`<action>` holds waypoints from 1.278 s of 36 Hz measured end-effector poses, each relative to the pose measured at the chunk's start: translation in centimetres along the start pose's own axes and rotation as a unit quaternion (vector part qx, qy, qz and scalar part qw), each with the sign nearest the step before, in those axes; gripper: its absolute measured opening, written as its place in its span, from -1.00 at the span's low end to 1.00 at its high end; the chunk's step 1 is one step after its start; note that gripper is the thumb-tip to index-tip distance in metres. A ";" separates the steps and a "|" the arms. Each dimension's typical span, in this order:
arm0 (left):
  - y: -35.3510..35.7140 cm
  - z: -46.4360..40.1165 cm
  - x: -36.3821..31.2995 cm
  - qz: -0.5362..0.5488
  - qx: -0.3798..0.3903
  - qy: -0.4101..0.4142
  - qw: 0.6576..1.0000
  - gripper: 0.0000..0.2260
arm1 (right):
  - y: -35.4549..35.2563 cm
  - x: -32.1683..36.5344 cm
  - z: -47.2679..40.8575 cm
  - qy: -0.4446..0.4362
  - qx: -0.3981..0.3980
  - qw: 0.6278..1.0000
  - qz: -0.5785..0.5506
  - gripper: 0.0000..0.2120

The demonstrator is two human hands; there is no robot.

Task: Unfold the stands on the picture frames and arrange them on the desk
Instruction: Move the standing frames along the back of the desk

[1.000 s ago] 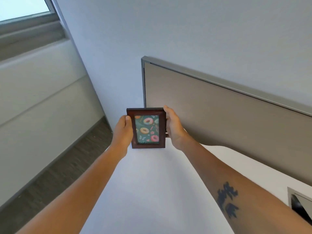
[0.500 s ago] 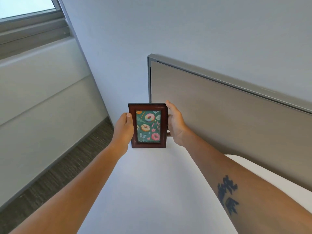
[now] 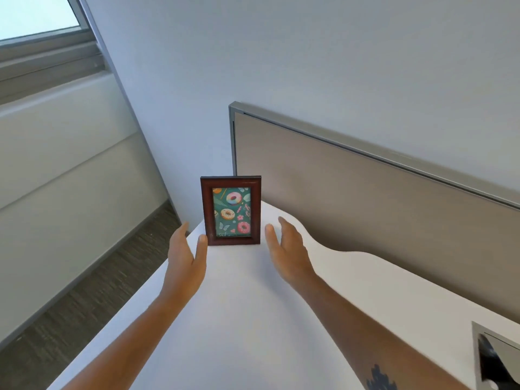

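Risk noted: the picture frame [image 3: 231, 211] stood close to the far left corner of the white bench [image 3: 253, 319]; we judged a knock from either hand, or a stand not fully spread behind it (hidden from us), could tip it or send it off the edge. Our left hand [image 3: 184, 256] and right hand [image 3: 285, 249] flanked it, fingers spread wide, holding nothing; whether the left thumb touched the frame's lower corner, we could not tell. Frame: dark red-brown wood, upright, portrait, doughnut print on green.
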State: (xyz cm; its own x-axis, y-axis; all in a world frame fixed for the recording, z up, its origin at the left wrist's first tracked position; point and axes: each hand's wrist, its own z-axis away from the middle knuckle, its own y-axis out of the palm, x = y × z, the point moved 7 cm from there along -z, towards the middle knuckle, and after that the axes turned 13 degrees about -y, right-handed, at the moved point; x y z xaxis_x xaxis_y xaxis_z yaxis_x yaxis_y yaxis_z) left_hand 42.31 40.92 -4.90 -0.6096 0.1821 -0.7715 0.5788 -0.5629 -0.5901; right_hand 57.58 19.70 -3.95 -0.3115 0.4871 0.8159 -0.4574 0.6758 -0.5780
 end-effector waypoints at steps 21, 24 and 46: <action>2.6 27.3 4.5 -0.254 0.093 0.235 0.933 -0.18 | -7.4 -2.4 30.9 -0.113 0.009 0.940 0.322 -0.27; 3.1 32.2 3.7 -0.250 0.119 0.262 0.924 -0.20 | -8.4 -2.5 36.1 -0.102 0.021 0.942 0.320 -0.27; 10.8 62.3 4.4 -0.295 0.287 0.345 0.844 -0.19 | -16.6 -7.4 67.5 0.030 -0.061 0.943 0.326 -0.25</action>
State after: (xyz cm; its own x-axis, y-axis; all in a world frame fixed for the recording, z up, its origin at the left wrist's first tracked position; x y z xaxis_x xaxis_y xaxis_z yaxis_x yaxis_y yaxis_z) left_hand 12.14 -14.56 0.16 -0.1249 0.8815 -0.4553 -0.1936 -0.4717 -0.8602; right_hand 11.24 -32.46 0.37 -0.4434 0.8494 0.2862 -0.0851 0.2779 -0.9568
